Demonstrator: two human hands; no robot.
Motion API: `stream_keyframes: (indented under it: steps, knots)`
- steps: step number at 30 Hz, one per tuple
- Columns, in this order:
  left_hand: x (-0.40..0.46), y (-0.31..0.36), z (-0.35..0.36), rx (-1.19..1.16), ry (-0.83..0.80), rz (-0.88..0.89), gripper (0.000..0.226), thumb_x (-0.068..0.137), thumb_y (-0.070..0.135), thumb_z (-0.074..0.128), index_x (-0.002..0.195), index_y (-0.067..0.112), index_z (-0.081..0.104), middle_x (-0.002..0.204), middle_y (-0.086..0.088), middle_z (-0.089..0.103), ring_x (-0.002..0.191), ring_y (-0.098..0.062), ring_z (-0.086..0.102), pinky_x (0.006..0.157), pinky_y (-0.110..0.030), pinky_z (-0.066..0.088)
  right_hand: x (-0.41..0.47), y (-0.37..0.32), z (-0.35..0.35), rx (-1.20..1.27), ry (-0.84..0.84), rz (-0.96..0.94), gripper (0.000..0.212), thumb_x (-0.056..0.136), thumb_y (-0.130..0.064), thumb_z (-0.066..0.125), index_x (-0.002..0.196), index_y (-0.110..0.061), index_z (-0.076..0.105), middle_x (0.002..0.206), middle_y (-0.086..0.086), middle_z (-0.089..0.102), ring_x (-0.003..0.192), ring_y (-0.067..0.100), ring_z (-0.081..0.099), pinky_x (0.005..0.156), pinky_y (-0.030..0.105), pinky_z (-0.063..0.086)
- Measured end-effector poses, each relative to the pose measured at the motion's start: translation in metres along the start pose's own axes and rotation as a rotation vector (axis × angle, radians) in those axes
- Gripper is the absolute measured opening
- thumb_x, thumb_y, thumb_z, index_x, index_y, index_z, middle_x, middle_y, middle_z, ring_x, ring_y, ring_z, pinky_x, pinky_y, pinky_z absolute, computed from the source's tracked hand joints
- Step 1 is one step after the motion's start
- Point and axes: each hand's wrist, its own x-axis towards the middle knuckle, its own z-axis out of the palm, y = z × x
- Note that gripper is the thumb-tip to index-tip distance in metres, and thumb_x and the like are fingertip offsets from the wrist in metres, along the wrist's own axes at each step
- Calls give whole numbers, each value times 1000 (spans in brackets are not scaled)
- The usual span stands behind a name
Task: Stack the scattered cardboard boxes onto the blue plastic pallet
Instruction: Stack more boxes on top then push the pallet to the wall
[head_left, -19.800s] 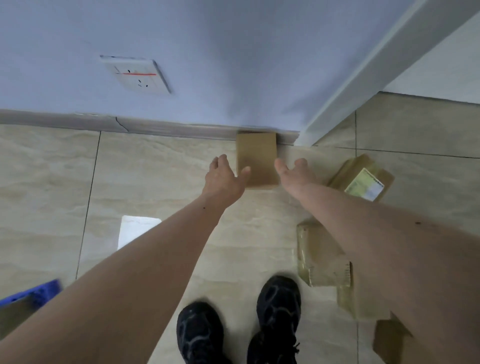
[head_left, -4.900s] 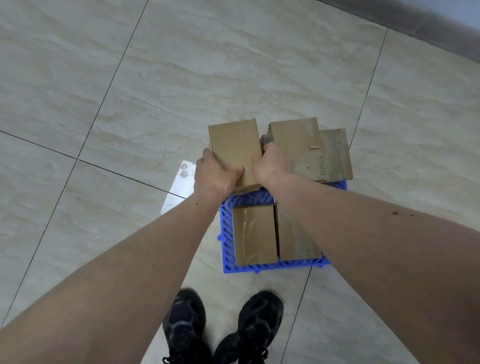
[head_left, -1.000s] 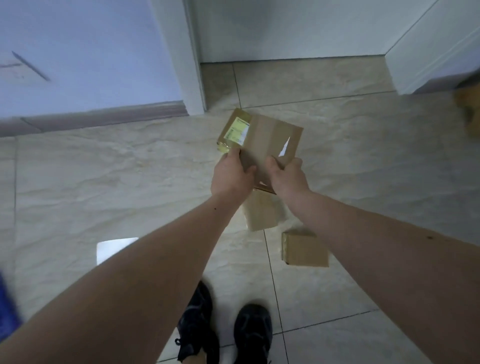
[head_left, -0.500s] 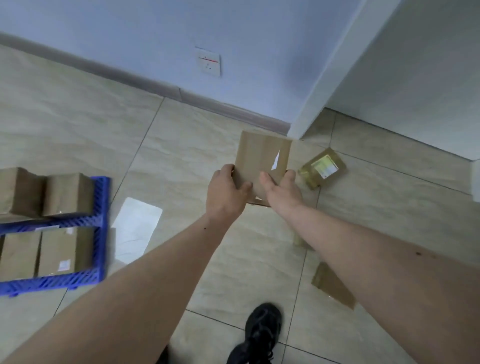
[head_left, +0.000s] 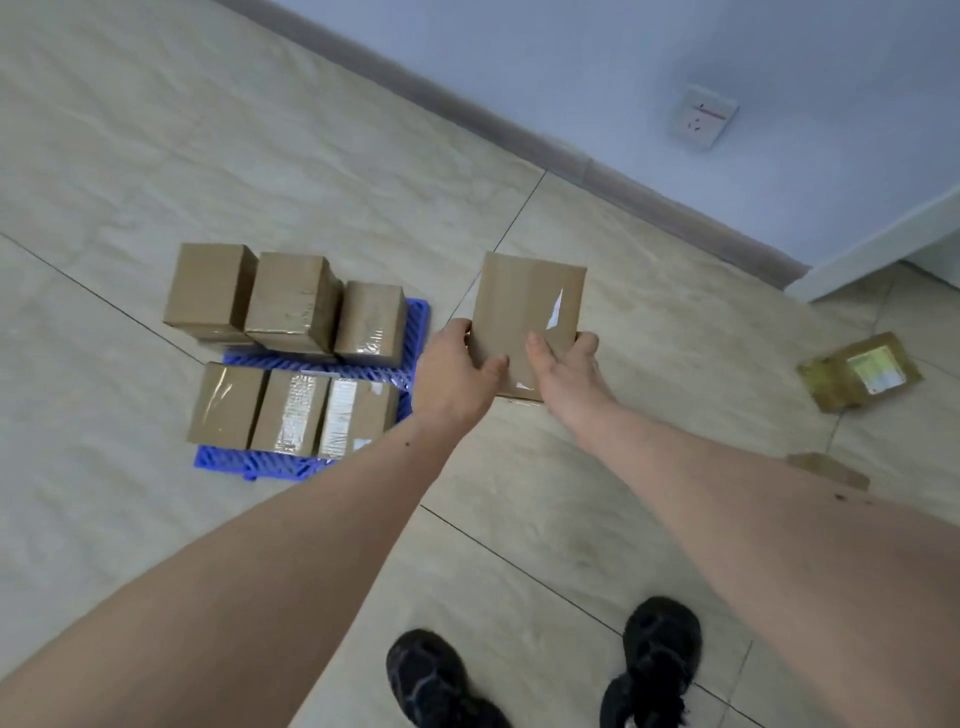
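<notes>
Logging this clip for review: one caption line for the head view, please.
Both hands, left hand and right hand, hold a cardboard box beside the loaded blue pallet.

We stand on a floor (head_left: 156, 130) of large pale beige tiles with a marbled grain and thin dark grout lines. Along the far side runs a light blue-grey wall (head_left: 571, 62), met by a grey-brown skirting board (head_left: 519, 140). A white socket (head_left: 704, 117) sits low on it. At far right a white door frame (head_left: 878, 249) meets the floor. The light is soft and even.
</notes>
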Motion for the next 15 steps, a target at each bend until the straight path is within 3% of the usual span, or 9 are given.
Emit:
stream_keyframes:
  steps: [2,4,10,15]
  knots:
    - [10,-21,-23,14,5,-9,41,81,26,69,118,13,58,112,-5,63,98,-21,60,82,-30,46,0,-14,32,31,-20,13,51,93,-54,46,117,-12,30,108,0,50,105,28,56,89,47,51]
    - [24,-44,-47,11,20,-33,44,81,26,69,121,14,57,115,-4,63,102,-21,60,84,-27,44,5,-28,68,37,-42,15,50,93,-52,47,117,-12,31,109,1,51,109,30,57,91,50,51]
    - [78,-87,-91,70,28,-90,39,80,24,71,115,9,62,112,-13,59,98,-28,59,88,-34,48,40,-61,144,53,-68,26,45,95,-46,48,121,-11,36,111,6,58,108,34,58,91,52,51]
    - [128,-112,-104,69,-5,-152,43,81,24,71,120,9,60,114,-12,62,105,-28,59,94,-40,48,81,-77,189,88,-55,85,40,94,-45,50,119,-15,41,100,4,58,91,29,58,87,49,53]
